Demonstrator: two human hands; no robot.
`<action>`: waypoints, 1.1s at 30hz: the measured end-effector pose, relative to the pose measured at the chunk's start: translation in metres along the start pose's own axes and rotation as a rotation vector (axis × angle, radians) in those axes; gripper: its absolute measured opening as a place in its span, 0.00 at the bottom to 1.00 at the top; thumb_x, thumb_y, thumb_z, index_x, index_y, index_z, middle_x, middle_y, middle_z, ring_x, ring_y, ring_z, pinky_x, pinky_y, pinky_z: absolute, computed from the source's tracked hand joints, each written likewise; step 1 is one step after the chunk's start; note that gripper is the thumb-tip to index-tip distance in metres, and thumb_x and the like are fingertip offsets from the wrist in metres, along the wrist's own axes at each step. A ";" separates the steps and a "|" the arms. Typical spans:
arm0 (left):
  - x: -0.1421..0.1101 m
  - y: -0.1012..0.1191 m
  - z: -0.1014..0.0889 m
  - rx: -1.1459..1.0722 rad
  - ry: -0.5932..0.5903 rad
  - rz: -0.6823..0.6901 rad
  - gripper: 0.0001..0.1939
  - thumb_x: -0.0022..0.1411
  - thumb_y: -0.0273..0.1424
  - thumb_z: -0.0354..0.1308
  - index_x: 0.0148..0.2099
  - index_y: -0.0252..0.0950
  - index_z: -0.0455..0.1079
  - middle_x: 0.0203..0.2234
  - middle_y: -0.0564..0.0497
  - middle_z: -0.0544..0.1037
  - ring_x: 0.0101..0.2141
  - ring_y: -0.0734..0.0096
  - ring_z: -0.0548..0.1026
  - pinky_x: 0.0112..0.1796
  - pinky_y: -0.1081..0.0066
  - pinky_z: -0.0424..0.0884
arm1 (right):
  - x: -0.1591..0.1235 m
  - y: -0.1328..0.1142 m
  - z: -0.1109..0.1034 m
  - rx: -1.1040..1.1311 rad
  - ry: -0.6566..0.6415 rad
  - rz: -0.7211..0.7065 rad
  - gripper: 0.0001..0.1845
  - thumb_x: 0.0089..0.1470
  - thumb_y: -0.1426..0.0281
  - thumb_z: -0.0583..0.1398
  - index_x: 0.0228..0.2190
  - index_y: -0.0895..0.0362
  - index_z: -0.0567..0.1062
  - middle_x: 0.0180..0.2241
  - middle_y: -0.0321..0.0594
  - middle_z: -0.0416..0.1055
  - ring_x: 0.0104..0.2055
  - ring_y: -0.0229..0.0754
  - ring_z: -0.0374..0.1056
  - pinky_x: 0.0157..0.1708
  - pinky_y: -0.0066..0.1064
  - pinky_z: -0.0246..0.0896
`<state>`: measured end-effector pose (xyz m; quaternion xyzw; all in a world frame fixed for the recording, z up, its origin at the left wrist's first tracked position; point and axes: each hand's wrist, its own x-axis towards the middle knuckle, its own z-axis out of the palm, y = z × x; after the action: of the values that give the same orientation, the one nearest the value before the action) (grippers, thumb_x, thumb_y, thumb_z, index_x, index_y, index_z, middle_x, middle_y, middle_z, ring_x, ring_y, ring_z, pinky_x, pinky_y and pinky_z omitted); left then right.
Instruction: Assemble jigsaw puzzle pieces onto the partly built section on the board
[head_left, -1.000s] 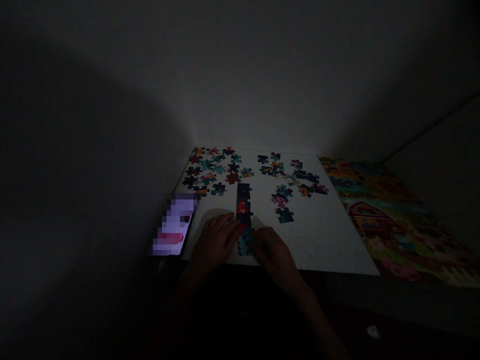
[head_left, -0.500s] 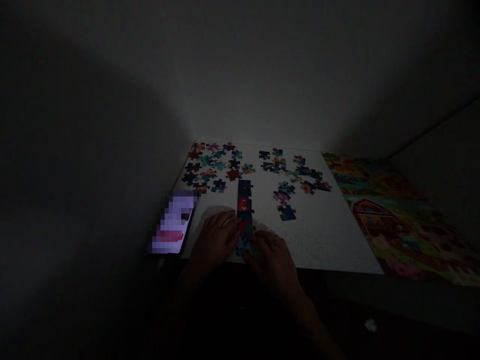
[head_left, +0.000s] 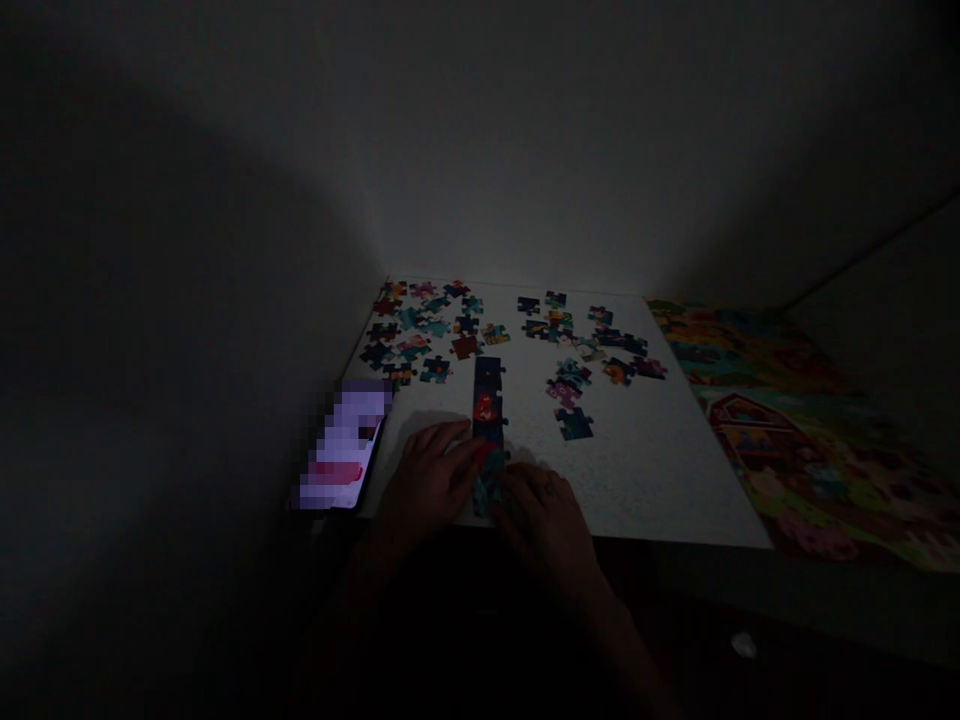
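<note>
A narrow upright strip of joined jigsaw puzzle pieces (head_left: 489, 405) lies on the white board, dark blue at the top with a red figure lower down. My left hand (head_left: 433, 465) is at its lower left edge, fingers curled and the thumb side against the strip. On the opposite side my right hand (head_left: 541, 495), a ring on one finger, has bent fingers at the lower right edge. Between them shows the bluish bottom piece (head_left: 486, 490), partly covered by the fingertips. Poor light blurs the exact contact.
Loose puzzle pieces (head_left: 409, 320) cover the board's (head_left: 645, 480) upper left; another scattered group (head_left: 574, 370) sits right of the strip. A lit phone (head_left: 341, 445) lies by the left edge. At right is a colourful farm picture (head_left: 795, 470). Walls rise behind and to the left.
The right hand's fingers have shifted slightly at the strip's lower edge, and a little more of the bottom piece shows. The left hand stays nearly still. The view has moved very slightly.
</note>
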<state>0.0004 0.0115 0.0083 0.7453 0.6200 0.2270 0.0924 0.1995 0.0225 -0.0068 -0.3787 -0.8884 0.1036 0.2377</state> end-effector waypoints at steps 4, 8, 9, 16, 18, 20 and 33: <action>0.000 0.001 0.002 0.014 0.010 -0.017 0.16 0.68 0.29 0.53 0.56 0.42 0.70 0.55 0.48 0.71 0.54 0.58 0.66 0.54 0.54 0.65 | 0.001 -0.003 0.002 -0.041 0.001 0.015 0.16 0.61 0.67 0.58 0.49 0.57 0.72 0.49 0.49 0.71 0.46 0.52 0.65 0.47 0.46 0.61; 0.001 0.001 0.002 0.004 0.021 -0.020 0.15 0.69 0.30 0.52 0.56 0.42 0.70 0.55 0.48 0.72 0.54 0.58 0.66 0.55 0.54 0.65 | 0.002 -0.008 0.005 -0.059 0.028 0.061 0.15 0.61 0.66 0.57 0.49 0.56 0.72 0.48 0.48 0.72 0.45 0.52 0.65 0.44 0.44 0.61; 0.000 0.001 0.002 0.000 0.016 -0.017 0.15 0.69 0.30 0.52 0.56 0.42 0.70 0.55 0.48 0.72 0.55 0.58 0.66 0.55 0.54 0.65 | 0.002 -0.009 0.005 -0.059 0.030 0.074 0.15 0.61 0.66 0.57 0.49 0.56 0.73 0.48 0.48 0.72 0.45 0.52 0.66 0.43 0.44 0.61; 0.000 0.001 -0.001 -0.011 -0.004 -0.011 0.16 0.68 0.30 0.54 0.56 0.43 0.70 0.56 0.49 0.71 0.56 0.57 0.65 0.55 0.53 0.64 | 0.003 -0.006 0.004 0.002 0.031 0.088 0.16 0.61 0.66 0.58 0.50 0.56 0.72 0.48 0.49 0.71 0.48 0.52 0.66 0.46 0.47 0.63; 0.001 0.001 0.000 -0.005 -0.010 -0.021 0.15 0.68 0.31 0.54 0.56 0.44 0.70 0.56 0.49 0.71 0.56 0.57 0.65 0.55 0.53 0.63 | 0.002 -0.004 0.003 0.031 0.043 0.085 0.16 0.61 0.66 0.57 0.50 0.57 0.72 0.48 0.49 0.71 0.48 0.53 0.66 0.46 0.47 0.65; 0.000 0.001 0.001 0.005 -0.006 -0.031 0.16 0.68 0.31 0.54 0.56 0.46 0.70 0.56 0.49 0.70 0.56 0.57 0.65 0.55 0.53 0.63 | 0.000 -0.003 0.001 0.086 0.071 0.081 0.16 0.62 0.66 0.57 0.50 0.56 0.72 0.48 0.49 0.71 0.49 0.52 0.67 0.47 0.46 0.66; 0.003 0.000 0.003 0.079 -0.001 0.038 0.19 0.69 0.28 0.51 0.59 0.50 0.67 0.59 0.53 0.69 0.56 0.60 0.66 0.54 0.55 0.63 | 0.002 0.077 -0.020 -0.077 0.207 0.128 0.17 0.61 0.64 0.56 0.51 0.53 0.72 0.55 0.49 0.69 0.57 0.54 0.64 0.52 0.51 0.63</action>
<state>0.0019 0.0152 0.0060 0.7600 0.6143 0.2037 0.0591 0.2561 0.0773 -0.0171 -0.4524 -0.8364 0.0449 0.3062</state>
